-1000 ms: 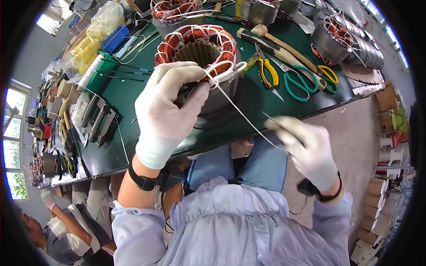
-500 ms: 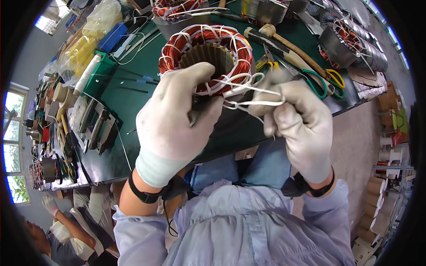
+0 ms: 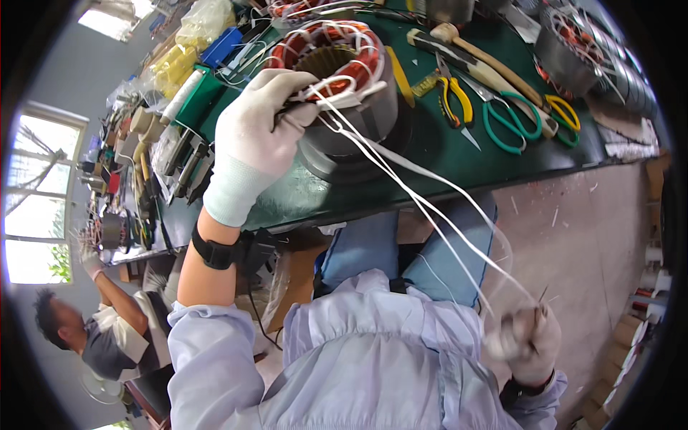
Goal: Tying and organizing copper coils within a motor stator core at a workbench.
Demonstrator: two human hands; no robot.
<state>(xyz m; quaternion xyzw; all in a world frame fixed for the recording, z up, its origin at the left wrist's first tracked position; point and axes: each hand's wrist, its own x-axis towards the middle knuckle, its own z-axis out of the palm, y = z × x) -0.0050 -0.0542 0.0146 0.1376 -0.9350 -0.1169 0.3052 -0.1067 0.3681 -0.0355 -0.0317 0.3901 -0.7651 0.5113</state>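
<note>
A motor stator (image 3: pixel 362 129) stands upright on the green bench in front of me, its ring of copper winding (image 3: pixel 368 54) laced round with white cord. My left hand (image 3: pixel 247 136), in a white glove, grips the near left edge of that winding, fingers over the top and thumb against the side. Down at the lower right, my right hand (image 3: pixel 527 340) is closed and partly blurred, holding the white lacing cord (image 3: pixel 437 215). Several strands stretch taut from the winding's near side to it. A thin dark point (image 3: pixel 543 292) sticks up beside the right fingers; its kind is unclear.
Right of the stator lie yellow-handled pliers (image 3: pixel 455 100), green-handled scissors (image 3: pixel 512 122) and a wooden-handled mallet (image 3: pixel 494 64). More wound stators (image 3: pixel 566 50) stand at the far right. Tools and a green bin (image 3: pixel 197 97) crowd the left. A co-worker (image 3: pixel 118 322) sits at lower left.
My right hand has swung from beside the stator down to the lower right, drawing the cord out long. The loop by the winding has tightened. My left hand stays at the winding; the view has shifted.
</note>
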